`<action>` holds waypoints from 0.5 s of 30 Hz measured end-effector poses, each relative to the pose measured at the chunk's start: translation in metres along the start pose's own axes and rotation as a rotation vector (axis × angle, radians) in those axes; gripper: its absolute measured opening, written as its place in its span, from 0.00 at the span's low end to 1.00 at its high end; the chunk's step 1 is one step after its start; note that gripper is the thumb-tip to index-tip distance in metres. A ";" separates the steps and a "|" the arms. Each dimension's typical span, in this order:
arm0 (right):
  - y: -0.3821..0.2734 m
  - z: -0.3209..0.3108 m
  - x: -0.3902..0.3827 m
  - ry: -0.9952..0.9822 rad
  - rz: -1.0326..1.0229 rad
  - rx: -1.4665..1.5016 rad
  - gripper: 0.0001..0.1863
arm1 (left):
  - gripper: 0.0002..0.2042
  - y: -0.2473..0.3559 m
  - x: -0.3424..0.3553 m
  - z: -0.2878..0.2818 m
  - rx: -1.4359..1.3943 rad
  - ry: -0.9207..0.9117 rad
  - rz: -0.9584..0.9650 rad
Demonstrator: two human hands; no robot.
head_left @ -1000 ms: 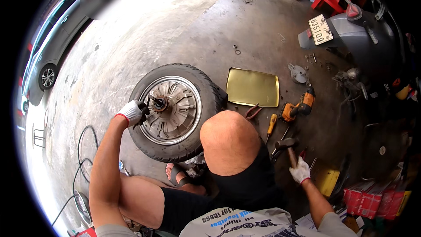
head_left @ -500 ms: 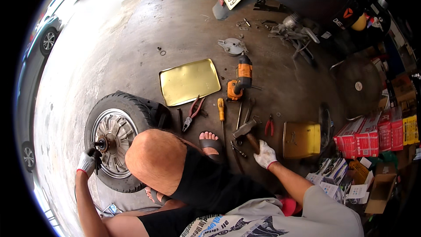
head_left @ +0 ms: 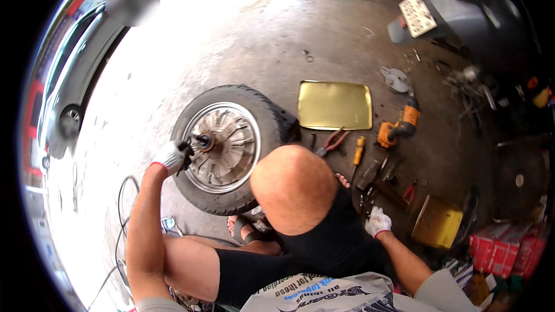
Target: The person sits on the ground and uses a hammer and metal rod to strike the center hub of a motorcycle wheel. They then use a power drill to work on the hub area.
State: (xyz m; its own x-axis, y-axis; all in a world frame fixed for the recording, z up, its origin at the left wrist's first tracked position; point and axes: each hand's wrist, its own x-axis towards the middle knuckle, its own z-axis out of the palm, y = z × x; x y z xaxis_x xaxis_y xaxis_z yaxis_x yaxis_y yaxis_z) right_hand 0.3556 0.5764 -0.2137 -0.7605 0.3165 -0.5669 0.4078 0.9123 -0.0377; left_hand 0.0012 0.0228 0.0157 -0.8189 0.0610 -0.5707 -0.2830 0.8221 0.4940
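If the tyred wheel [head_left: 232,149] shifts, its axle [head_left: 203,140] could pinch the left hand [head_left: 175,157]; whether that or the right hand [head_left: 378,222] grips anything, I cannot tell.

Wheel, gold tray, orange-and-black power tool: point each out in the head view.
Wheel [head_left: 230,145], head view: on the ribbed hub face.
Gold tray [head_left: 335,106], head view: on its bare flat bottom.
Orange-and-black power tool [head_left: 400,130], head view: on the dark section between its orange parts.
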 end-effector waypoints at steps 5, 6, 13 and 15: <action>0.013 0.028 0.023 -0.031 0.003 0.007 0.24 | 0.13 0.002 -0.017 -0.007 0.117 0.002 0.009; 0.023 0.028 0.026 -0.034 -0.013 0.030 0.23 | 0.13 0.000 -0.015 -0.008 0.138 0.005 0.032; -0.056 -0.205 0.035 0.235 -0.309 0.914 0.10 | 0.11 -0.021 -0.020 -0.017 0.235 0.052 0.098; -0.125 -0.299 0.021 0.479 -0.489 0.889 0.09 | 0.12 -0.015 -0.015 -0.018 0.208 -0.005 0.079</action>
State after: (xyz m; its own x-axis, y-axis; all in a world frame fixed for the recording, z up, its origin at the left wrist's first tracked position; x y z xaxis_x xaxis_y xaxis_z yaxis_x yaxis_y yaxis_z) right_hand 0.1377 0.5464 0.0254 -0.9754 0.2173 0.0370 0.0827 0.5163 -0.8524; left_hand 0.0088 -0.0008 0.0281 -0.8315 0.1321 -0.5395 -0.1087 0.9138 0.3913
